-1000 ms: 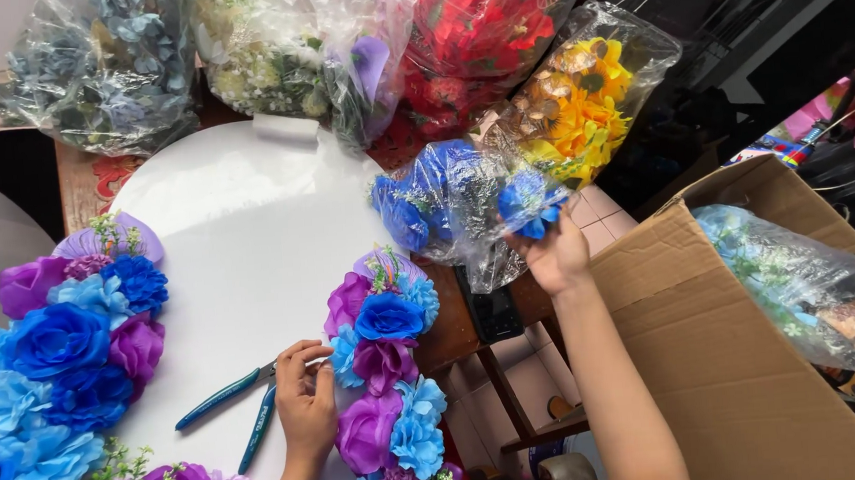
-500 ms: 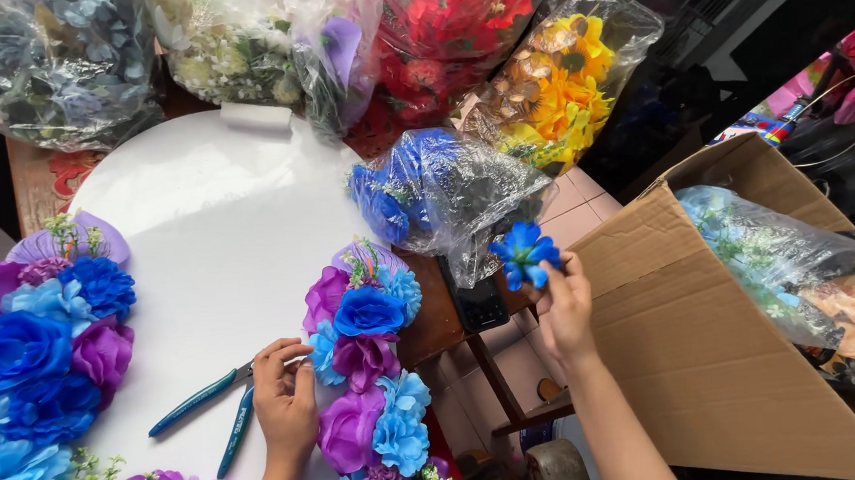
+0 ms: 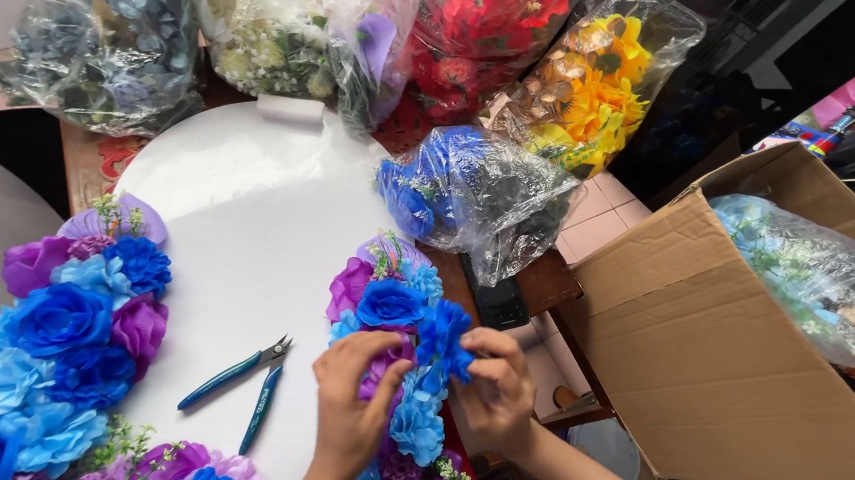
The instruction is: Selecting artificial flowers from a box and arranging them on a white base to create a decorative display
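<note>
Both hands pinch one blue flower [image 3: 445,341]: right hand [image 3: 498,390] has fingers [image 3: 478,355] closed on its right underside, left hand [image 3: 354,406] has fingers [image 3: 387,345] curled in on its left side, so the bloom sits between the two sets of fingertips, over the right band of flowers [image 3: 397,372] on the white board [image 3: 245,213]. Stem not visible, hidden by petals and fingers. Judgement: step looks like seating the bloom into the band; do it well by gripping low near the base, not crushing petals, pressing straight down into the gap beside the darker blue rose [image 3: 389,303], keeping neighbours from tilting. Just left of the left hand, apart from it, blue-handled cutters [image 3: 242,378] lie open on the board. Farther left, a second flower band [image 3: 64,346]. Beyond, on the bench [image 3: 91,163], bagged flowers: blue bag [image 3: 475,197], yellow bag [image 3: 592,78], red bag [image 3: 492,15]. Right, an open carton [image 3: 696,352] with another bag.
</note>
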